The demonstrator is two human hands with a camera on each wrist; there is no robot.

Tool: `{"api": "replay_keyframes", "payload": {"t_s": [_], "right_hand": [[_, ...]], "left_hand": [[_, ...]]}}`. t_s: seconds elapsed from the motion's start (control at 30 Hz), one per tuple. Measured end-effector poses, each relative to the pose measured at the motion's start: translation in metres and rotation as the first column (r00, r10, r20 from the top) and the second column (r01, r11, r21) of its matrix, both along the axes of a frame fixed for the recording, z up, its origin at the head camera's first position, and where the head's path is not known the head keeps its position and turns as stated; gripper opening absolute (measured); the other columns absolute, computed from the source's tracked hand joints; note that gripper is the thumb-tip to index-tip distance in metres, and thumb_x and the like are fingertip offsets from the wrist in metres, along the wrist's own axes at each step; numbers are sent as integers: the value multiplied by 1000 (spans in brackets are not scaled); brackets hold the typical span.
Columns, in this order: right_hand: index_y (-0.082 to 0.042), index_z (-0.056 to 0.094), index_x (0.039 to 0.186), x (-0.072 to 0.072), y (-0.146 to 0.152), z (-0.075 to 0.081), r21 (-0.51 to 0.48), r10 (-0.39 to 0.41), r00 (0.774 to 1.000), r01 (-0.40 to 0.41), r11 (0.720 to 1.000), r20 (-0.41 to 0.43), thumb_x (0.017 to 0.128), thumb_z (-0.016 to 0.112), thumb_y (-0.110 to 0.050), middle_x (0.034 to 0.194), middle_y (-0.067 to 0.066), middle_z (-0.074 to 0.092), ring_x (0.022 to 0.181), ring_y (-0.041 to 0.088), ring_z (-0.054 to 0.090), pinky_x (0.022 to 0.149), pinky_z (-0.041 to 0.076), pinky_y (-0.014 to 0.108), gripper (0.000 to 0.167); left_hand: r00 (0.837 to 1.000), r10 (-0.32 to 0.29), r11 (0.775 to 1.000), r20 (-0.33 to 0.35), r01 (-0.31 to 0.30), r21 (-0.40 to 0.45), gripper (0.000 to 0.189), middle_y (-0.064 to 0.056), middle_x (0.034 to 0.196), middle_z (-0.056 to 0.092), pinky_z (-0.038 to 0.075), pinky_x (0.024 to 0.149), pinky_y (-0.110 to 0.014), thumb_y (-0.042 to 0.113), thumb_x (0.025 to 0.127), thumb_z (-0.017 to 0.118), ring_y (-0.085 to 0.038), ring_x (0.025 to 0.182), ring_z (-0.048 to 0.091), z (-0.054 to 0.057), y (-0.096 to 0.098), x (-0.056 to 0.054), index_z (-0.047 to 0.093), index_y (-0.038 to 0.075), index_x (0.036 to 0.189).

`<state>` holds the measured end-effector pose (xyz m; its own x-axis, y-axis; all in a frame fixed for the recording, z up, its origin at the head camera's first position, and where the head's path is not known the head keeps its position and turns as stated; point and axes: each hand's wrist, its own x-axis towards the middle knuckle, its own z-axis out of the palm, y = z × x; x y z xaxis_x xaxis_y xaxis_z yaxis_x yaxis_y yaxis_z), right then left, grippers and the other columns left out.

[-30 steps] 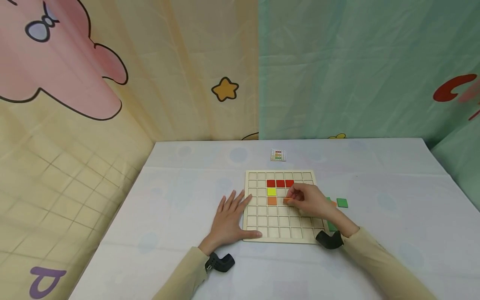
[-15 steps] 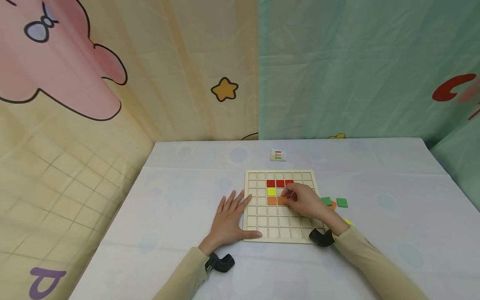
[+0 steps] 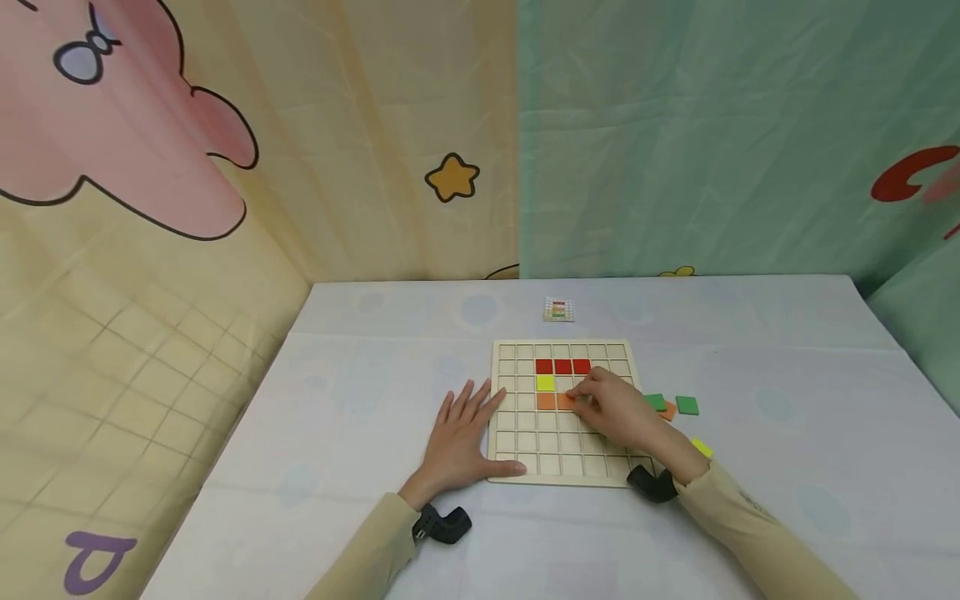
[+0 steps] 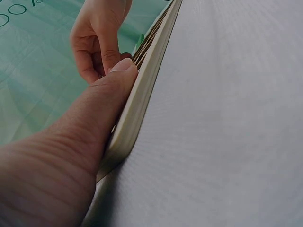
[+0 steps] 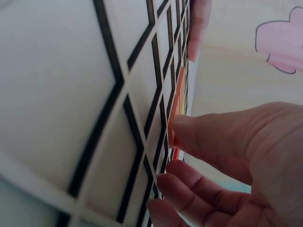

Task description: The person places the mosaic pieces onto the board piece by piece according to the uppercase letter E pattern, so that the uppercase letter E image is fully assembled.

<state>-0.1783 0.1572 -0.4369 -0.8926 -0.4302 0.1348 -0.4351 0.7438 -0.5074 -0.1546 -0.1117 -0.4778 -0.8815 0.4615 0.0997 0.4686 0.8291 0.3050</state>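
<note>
A wooden grid board lies on the table. My left hand rests across its left edge with fingers spread, the thumb along the front rim. My right hand is over the middle of the grid. Its thumb and forefinger pinch a square orange tile, which sits level in the cell beside another orange tile. In the right wrist view the thumb lies on the held tile, the other fingers loosely bent. A yellow tile and a row of red tiles fill cells farther back.
Right of the board lie loose tiles: green ones, an orange one partly under a green one, and a yellow one near the right wrist. A small printed card with a coloured grid lies behind the board.
The right hand has brought the orange tile left and down into the cell beside the first orange one, and its fingers have since shifted slightly. The left hand has stayed put.
</note>
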Motion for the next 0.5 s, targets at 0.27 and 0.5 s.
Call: {"api": "replay_keyframes", "payload": {"t_s": [0.27, 0.5], "right_hand": [[1, 62, 123, 7, 12, -3, 11, 123, 992, -123, 992, 10, 87, 70, -11, 101, 3, 53, 86, 16, 46, 71, 43, 31, 39], [0, 60, 125, 15, 32, -2, -124, 185, 981, -177, 976, 59, 89, 68, -14, 111, 5, 55, 91, 15, 50, 73, 46, 30, 39]], "left_hand": [[1000, 16, 1000, 15, -15, -23, 108, -4, 157, 15, 0, 113, -46, 76, 69, 62, -27, 143, 4, 1, 2, 0, 24, 18, 152], [1000, 2, 1000, 9, -2, -16, 108, -5, 157, 15, 1, 113, -47, 75, 69, 62, -27, 143, 4, 1, 1, 0, 24, 18, 152]]}}
